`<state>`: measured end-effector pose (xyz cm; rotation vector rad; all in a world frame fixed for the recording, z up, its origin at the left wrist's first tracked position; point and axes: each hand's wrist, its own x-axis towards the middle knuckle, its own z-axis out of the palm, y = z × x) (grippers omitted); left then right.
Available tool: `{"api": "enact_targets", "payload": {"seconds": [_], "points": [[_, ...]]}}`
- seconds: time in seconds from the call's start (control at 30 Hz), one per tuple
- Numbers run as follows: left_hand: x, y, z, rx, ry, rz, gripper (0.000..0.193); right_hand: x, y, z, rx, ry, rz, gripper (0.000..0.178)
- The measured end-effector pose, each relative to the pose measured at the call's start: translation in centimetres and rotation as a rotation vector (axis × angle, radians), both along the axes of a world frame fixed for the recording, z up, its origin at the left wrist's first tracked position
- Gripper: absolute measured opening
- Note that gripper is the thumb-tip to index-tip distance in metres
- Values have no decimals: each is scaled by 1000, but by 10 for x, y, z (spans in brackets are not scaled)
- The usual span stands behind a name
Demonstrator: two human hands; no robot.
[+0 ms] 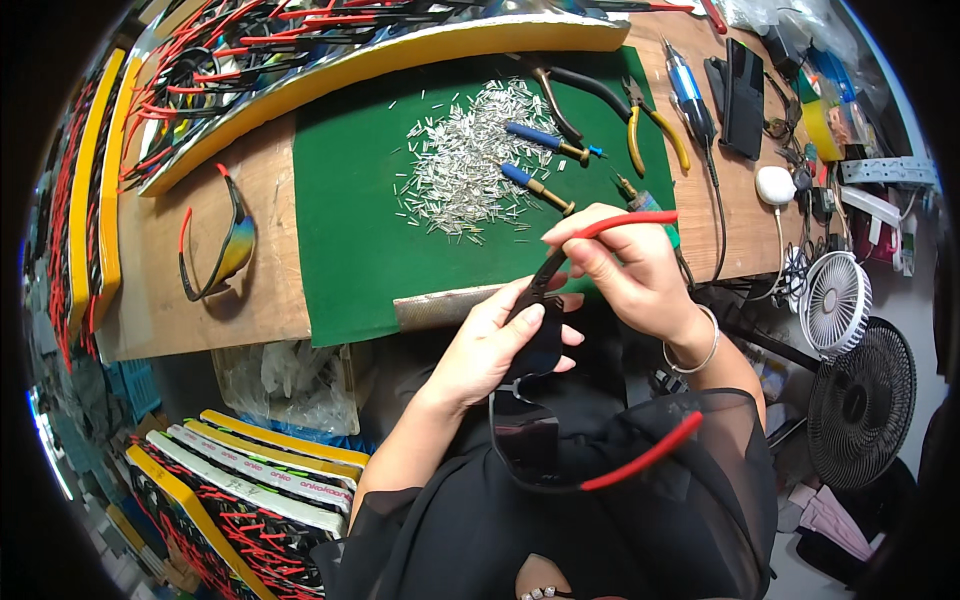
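Over the bench's near edge I hold a pair of black sunglasses (pixel 527 435) with dark lenses and red temple tips. My left hand (pixel 485 350) is closed round the frame near one hinge, thumb on top. My right hand (pixel 640 275) pinches the temple on that same side, its red tip sticking out to the right. The other temple hangs toward my lap and points right. Whether a small part sits between my right fingertips is hidden. Beyond my hands, a heap of small silvery pins (pixel 465 160) lies on the green mat (pixel 345 250), with two blue-and-brass slim tools (pixel 535 185) beside it.
Black-handled pliers (pixel 555 100) and yellow-handled cutters (pixel 638 130) lie at the mat's far right. A corded electric screwdriver (pixel 690 95) is farther right, near two fans (pixel 835 300). Another pair of sunglasses (pixel 238 250) rests at left. Yellow-edged trays (pixel 380 75) hold many more.
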<state>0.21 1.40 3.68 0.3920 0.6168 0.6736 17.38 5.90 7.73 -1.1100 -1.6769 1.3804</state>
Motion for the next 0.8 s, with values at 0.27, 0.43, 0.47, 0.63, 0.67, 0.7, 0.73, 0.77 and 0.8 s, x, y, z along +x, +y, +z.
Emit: {"api": "enact_targets", "payload": {"seconds": [0.27,0.43,0.47,0.63,0.67,0.7,0.73,0.77,0.8], "points": [[6,-8,-10,-132,-48,-14,42,2,0,-18,410,-278,64,15],[-2,-33,-16,-259,60,-182,38,4,13,8,901,-484,-32,31],[0,-38,-20,-320,61,-201,35,0,13,11,954,-492,11,33],[4,-46,-32,-320,71,-180,25,-13,20,20,925,-481,214,37],[3,-47,-37,-304,66,-140,23,-11,28,24,830,-452,279,40],[3,-43,-31,-437,71,-71,23,-10,35,25,772,-415,273,34],[1,-43,-33,-374,23,-31,22,-2,43,18,752,-422,215,32],[3,-42,-33,-371,50,-10,22,4,51,11,668,-433,155,30],[5,-39,-32,-367,76,6,22,9,58,2,582,-447,91,28]]}}
